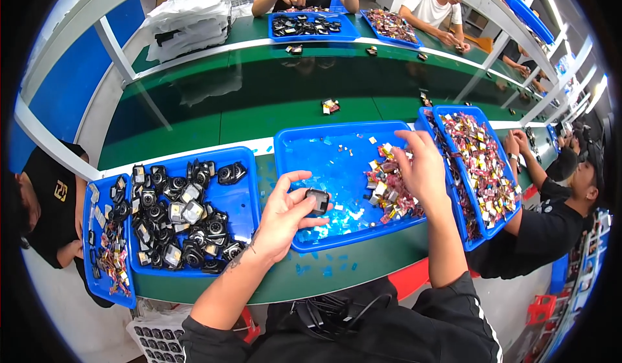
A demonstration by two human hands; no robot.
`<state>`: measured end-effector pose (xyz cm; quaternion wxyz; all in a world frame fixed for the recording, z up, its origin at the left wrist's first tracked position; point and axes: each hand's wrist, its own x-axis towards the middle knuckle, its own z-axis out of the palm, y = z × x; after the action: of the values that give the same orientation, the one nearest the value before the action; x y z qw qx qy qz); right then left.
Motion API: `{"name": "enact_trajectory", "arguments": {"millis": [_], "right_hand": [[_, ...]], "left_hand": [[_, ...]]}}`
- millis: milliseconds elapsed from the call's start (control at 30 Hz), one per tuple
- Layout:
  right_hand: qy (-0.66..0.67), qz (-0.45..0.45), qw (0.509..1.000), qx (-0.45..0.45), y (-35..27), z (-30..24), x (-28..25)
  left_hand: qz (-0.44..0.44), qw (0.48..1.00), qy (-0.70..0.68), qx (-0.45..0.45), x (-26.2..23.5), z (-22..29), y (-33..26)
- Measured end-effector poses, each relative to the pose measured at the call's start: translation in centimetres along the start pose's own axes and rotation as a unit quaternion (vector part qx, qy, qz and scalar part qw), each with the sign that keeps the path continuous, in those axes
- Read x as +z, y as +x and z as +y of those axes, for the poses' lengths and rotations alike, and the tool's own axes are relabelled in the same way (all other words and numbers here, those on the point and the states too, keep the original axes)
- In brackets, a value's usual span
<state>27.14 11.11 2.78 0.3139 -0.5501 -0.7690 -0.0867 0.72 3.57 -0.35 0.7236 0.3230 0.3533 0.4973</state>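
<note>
My left hand holds a small black square part between thumb and fingers, over the near left of the middle blue tray. My right hand reaches into a heap of small colourful pieces at that tray's right side, fingers curled down among them; whether it grips one is hidden. To the left, another blue tray is full of several black parts like the one I hold.
A green conveyor belt runs behind the trays with single small parts on it. A blue tray of colourful pieces lies at right beside a seated person. A person sits at left; others work across the belt.
</note>
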Motion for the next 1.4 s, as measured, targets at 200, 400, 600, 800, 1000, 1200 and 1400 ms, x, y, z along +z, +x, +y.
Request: {"name": "enact_trajectory", "arguments": {"millis": [200, 400, 600, 800, 1000, 1200, 1400], "right_hand": [[0.157, -0.149, 0.976, 0.019, -1.2, 0.0, -0.8], [0.0, -0.219, 0.976, -0.012, -2.3, -0.4, 0.4], [0.13, -0.121, 0.98, 0.09, -2.9, 0.2, -0.9], [0.088, -0.129, 0.987, 0.043, -3.9, 1.0, 0.6], [-0.009, -0.101, 0.995, 0.004, -3.5, 0.8, 0.1], [0.131, -0.19, 0.973, -0.03, -3.8, -0.3, -3.2], [0.157, -0.117, 0.98, 0.021, -4.4, 0.3, -3.1]], "left_hand": [[0.017, 0.999, 0.039, 0.017, -1.1, -0.7, 0.3], [0.032, 0.999, -0.003, -0.013, -1.0, -0.9, 0.1], [0.004, 1.0, 0.019, 0.008, -0.4, -0.8, 0.1], [-0.009, 0.997, 0.077, 0.01, -0.3, -1.0, -0.1], [-0.002, 0.995, 0.09, 0.035, 0.0, -1.1, -0.1], [0.006, 0.996, 0.068, 0.049, -0.4, -1.6, 0.1], [-0.026, 0.988, 0.131, 0.078, -0.2, -1.8, 0.3]]}}
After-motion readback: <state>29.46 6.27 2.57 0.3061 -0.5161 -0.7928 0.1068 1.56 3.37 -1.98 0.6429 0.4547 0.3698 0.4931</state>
